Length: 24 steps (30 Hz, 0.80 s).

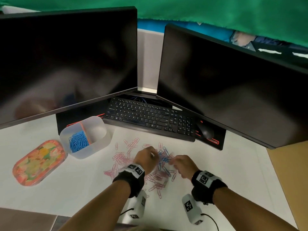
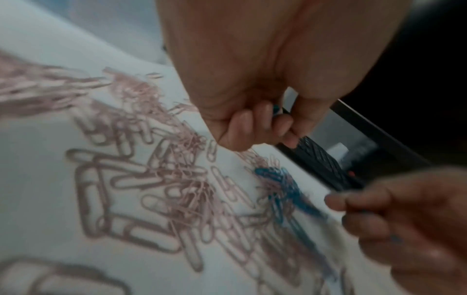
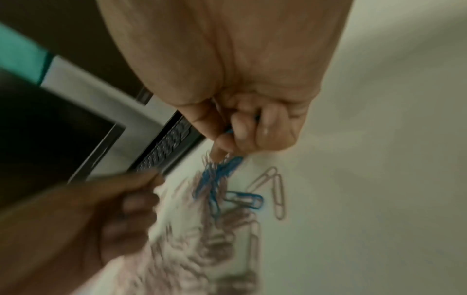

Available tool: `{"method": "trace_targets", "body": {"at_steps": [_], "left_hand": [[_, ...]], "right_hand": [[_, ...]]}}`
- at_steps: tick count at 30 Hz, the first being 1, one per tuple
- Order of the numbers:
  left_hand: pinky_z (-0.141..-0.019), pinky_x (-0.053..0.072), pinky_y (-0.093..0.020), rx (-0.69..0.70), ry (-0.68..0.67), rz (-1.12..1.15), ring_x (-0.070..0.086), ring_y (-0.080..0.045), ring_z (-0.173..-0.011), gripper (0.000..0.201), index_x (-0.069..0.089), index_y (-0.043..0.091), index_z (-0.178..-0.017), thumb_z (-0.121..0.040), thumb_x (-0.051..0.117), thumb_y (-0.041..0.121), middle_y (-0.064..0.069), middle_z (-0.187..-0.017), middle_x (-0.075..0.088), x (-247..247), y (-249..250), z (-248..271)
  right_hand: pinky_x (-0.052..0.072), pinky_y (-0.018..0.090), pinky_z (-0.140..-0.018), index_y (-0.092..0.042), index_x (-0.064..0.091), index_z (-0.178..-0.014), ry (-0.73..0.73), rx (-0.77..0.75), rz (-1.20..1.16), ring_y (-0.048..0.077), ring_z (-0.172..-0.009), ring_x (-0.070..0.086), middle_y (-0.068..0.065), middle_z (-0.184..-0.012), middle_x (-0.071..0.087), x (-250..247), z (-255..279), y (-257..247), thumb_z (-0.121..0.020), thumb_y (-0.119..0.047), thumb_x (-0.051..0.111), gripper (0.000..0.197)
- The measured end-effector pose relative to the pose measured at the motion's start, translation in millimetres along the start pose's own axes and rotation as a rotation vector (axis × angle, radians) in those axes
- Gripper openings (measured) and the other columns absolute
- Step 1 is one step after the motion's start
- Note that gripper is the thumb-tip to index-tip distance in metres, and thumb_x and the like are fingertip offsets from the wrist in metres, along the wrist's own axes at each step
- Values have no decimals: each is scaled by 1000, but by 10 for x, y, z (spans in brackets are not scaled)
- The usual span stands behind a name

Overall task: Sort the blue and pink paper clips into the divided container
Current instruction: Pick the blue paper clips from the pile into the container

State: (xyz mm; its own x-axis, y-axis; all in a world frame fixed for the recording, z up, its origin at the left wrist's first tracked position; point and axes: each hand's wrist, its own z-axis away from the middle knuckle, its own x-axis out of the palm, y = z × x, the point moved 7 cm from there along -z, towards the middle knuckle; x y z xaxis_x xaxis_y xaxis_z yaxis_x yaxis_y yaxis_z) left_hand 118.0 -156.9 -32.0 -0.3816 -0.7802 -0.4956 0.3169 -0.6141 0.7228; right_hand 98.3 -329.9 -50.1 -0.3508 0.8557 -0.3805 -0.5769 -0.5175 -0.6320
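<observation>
- Right hand (image 3: 242, 127): fingers curled, pinching a few blue clips (image 3: 228, 163) over the mixed pile. Risk: clips interlock, so a pink one may ride along into the wrong compartment.
- Left hand (image 2: 255, 123): fingers curled, a trace of blue between the fingertips; it appears to hold blue clips, count unclear through blur. Risk: a loose pinch drops them back into the pile.
- Both hands work the same blue cluster (image 1: 164, 158) and sit close together. Risk: they knock each other and scatter clips.
- Pink clips (image 1: 123, 160) lie spread over the white desk surface (image 1: 75, 189), around and beneath the blue ones. Risk: sweeping motions push some towards the keyboard (image 1: 150, 117).
- Divided container (image 1: 100, 144) stands well apart, to the left; its left compartment holds blue clips, the right looks empty. Risk: a long carry gives time for a clip to slip.
</observation>
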Motion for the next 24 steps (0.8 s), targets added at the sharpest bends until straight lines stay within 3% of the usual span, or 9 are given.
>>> {"method": "trace_targets", "body": {"at_steps": [2,5,7,10,14,18,20,22,24], "left_hand": [[-60,48,-23,82,-21,-210,61,-16,-74,9,60,22,-95,-89,53,23,2,-84,64,93,84,-2],[-66,52,-27,173,-25,-489,60,-17,-77,9,53,23,-95,-91,51,31,1,-89,61,186,116,-16],[-68,53,-28,168,-19,-552,60,-18,-77,11,53,21,-99,-94,45,27,-1,-90,60,189,72,-34],[-68,51,-26,83,-19,-522,59,-17,-79,14,55,23,-95,-89,45,16,1,-90,60,108,-42,-43],[-65,47,-25,32,-43,-473,57,-17,-80,23,54,28,-86,-78,49,7,4,-90,61,-36,-191,-53],[-69,51,-26,49,-33,-445,58,-15,-81,19,52,28,-83,-79,56,10,7,-87,62,-125,-274,-68],[-63,45,-22,61,5,-409,58,-12,-77,18,53,28,-85,-81,59,11,9,-81,60,-151,-285,-76],[-59,41,-20,53,62,-345,58,-11,-74,15,54,27,-83,-82,62,14,12,-74,59,-199,-286,-78],[-60,42,-21,38,108,-314,59,-13,-74,13,56,26,-81,-82,66,17,10,-76,61,-255,-283,-61]], "right_hand": [[41,20,-57,-16,65,-78,104,-140,283,15,-70,55,-5,-75,58,29,54,-73,-86,-16,56,11],[44,22,-67,-20,64,-89,162,-231,392,16,-78,57,-7,-83,58,125,133,-122,-81,-16,64,9],[49,28,-71,-21,63,-89,172,-291,425,19,-80,60,-5,-84,62,184,153,-167,-79,-15,65,11],[48,25,-72,-18,66,-92,156,-336,441,24,-87,63,3,-94,68,251,154,-236,-82,-11,58,15],[50,24,-74,-17,68,-97,112,-263,370,21,-89,63,3,-95,66,213,57,-186,-81,-2,54,26],[46,19,-79,-12,69,-101,92,-216,326,15,-93,58,-3,-98,59,124,-13,-119,-83,1,54,27],[42,17,-84,-10,70,-104,76,-193,298,15,-101,58,0,-107,62,85,-14,-95,-86,-2,56,25],[47,21,-88,-12,72,-101,53,-184,254,17,-103,61,2,-111,67,60,-18,-78,-87,-8,58,21],[52,27,-90,-19,73,-87,33,-181,210,16,-99,64,2,-104,71,40,-7,-93,-87,-12,58,17]]}}
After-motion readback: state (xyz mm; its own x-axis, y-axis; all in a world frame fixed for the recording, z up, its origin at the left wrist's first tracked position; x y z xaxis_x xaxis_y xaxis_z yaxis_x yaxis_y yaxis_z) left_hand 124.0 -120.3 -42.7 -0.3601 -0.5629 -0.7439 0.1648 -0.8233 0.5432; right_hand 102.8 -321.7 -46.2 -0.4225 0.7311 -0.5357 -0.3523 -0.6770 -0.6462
